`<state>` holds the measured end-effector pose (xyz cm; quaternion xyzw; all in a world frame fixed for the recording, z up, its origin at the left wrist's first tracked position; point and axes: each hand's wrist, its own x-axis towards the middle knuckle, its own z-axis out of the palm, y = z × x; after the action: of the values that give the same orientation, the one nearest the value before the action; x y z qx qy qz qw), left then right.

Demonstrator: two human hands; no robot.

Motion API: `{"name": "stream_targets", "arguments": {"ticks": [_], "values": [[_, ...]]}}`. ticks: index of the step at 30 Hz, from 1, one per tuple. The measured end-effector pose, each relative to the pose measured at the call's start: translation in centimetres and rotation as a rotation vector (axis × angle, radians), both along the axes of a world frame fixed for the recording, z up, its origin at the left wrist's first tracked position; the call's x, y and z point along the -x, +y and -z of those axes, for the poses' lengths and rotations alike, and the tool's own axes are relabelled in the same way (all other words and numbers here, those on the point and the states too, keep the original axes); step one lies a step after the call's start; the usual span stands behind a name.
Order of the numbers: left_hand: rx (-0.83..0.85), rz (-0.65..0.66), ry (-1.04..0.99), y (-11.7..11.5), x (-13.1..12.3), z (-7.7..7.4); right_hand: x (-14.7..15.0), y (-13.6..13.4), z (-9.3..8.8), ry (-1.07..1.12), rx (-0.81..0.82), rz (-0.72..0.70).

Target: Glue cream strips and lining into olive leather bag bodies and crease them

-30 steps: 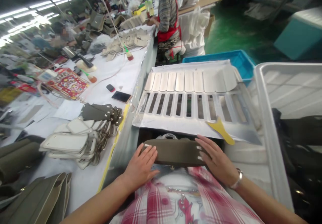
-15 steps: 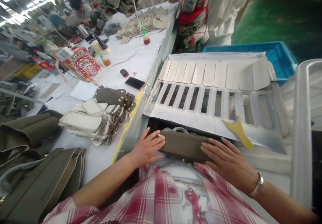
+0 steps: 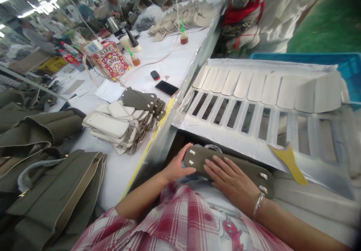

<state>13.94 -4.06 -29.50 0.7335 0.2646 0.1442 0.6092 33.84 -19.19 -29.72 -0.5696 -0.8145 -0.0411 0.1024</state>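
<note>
An olive-green leather strap piece (image 3: 248, 170) with small white tabs at both ends lies across my lap in front of the slotted white board (image 3: 225, 138). My left hand (image 3: 177, 166) grips its left end, thumb on top and fingers curled under. My right hand (image 3: 229, 179) lies flat on the middle of the piece, fingers stretched out and pressing down. A silver bracelet sits on my right wrist.
A yellow scraper (image 3: 289, 161) lies on the white board, under a row of pale flaps (image 3: 267, 87). To the left, a stack of white-backed pieces (image 3: 118, 125), olive bag panels (image 3: 50, 191), a phone (image 3: 167, 88). A person in a red apron (image 3: 245, 6) works at the far end.
My right hand slid left from the right end to the middle of the olive piece. My left hand stayed on the left end. The view turned left.
</note>
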Motion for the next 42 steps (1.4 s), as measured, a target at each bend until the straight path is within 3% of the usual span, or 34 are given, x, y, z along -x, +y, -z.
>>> {"name": "stream_targets", "arguments": {"ticks": [7,12,19,23,27,32,38,42], "values": [[0.209,-0.1,-0.151,0.0,-0.1,0.5,1.0,3.0,0.3,0.026,-0.006,-0.024],[0.326,-0.096,-0.209,0.4,0.0,0.8,1.0,3.8,0.3,0.039,0.001,-0.041],[0.086,-0.252,-0.035,0.4,-1.1,0.3,1.2,4.8,0.3,0.046,0.004,-0.045],[-0.003,-0.277,-0.04,0.0,-1.6,0.7,1.1,4.9,0.1,0.102,-0.002,-0.019],[0.049,-0.254,-0.051,0.1,-1.7,1.1,1.7,5.9,-0.7,0.157,0.082,0.135],[0.233,-0.17,-0.068,1.5,-1.2,1.1,3.0,7.8,-1.6,0.255,0.196,0.24],[0.483,0.011,-0.134,3.5,-1.0,1.4,3.0,8.3,-2.3,0.333,0.274,0.268],[0.47,0.079,-0.13,4.1,-1.1,1.5,3.2,8.2,-2.5,0.331,0.264,0.262]]}}
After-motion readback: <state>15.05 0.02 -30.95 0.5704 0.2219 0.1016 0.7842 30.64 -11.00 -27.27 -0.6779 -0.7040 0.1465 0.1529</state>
